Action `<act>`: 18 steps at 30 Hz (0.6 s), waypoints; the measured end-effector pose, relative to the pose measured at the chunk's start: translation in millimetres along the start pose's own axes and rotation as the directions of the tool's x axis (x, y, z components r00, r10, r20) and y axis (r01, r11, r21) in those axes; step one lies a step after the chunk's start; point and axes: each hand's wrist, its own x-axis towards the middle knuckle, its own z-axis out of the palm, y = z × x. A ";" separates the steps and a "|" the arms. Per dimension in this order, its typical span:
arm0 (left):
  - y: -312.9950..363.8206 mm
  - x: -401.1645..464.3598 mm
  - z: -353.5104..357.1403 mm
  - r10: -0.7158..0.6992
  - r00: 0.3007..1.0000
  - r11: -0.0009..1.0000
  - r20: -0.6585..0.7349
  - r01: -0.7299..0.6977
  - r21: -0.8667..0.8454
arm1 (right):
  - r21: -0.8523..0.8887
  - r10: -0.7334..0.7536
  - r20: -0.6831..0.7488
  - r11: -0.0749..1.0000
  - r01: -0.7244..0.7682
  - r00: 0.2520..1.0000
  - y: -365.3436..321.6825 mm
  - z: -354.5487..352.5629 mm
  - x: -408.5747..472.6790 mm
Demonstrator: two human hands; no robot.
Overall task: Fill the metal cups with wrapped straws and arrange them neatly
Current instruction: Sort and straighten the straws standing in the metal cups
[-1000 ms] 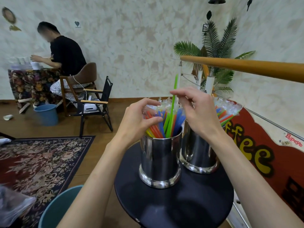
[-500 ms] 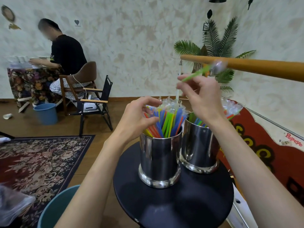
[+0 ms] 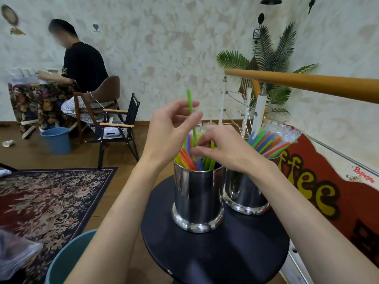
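Observation:
Two shiny metal cups stand on a small round black table [image 3: 215, 261]. The near cup [image 3: 198, 198] holds several coloured wrapped straws [image 3: 185, 158]. The far cup [image 3: 244, 193] holds a bundle of straws [image 3: 270, 142] leaning right. One green straw [image 3: 189, 99] stands upright out of the near cup. My left hand [image 3: 172, 130] pinches its upper part between thumb and forefinger. My right hand [image 3: 225, 149] hovers over the near cup's mouth and pinches the same straw low down, its fingertips among the other straws.
A teal bin [image 3: 67, 261] and a clear plastic bag [image 3: 14, 255] sit at lower left. A wooden handrail [image 3: 307, 84] crosses at right, above a red sign. A patterned rug [image 3: 47, 201], a folding chair [image 3: 117, 130], a blue bucket [image 3: 56, 140] and a seated person [image 3: 82, 64] lie beyond.
My right hand brought the green straw down from near the handrail and stood it in the near cup. My left hand rose from the cup's rim and took the straw's upper part.

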 end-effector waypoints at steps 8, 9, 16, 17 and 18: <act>-13.6 -5.4 2.5 -0.023 0.999 0.936 0.036 0.008 0.353 | 0.121 0.110 -0.024 0.987 -0.106 0.994 19.1 -56.8 -14.5; -14.6 -5.5 2.6 -0.014 0.999 0.920 0.048 -0.006 0.391 | 0.073 0.129 0.008 0.989 -0.129 0.992 19.9 -58.1 -15.6; -15.3 -3.7 5.5 -0.024 0.989 0.821 0.146 -0.064 0.567 | -0.075 0.169 0.142 0.984 -0.160 0.975 25.2 -37.7 -11.6; -15.5 -4.3 6.0 -0.038 0.989 0.809 0.145 -0.055 0.586 | -0.084 0.166 0.135 0.984 -0.156 0.977 27.9 -36.0 -10.5; -14.8 -5.2 6.8 -0.063 0.987 0.795 0.148 -0.040 0.605 | -0.090 0.165 0.129 0.984 -0.154 0.978 30.3 -34.0 -9.7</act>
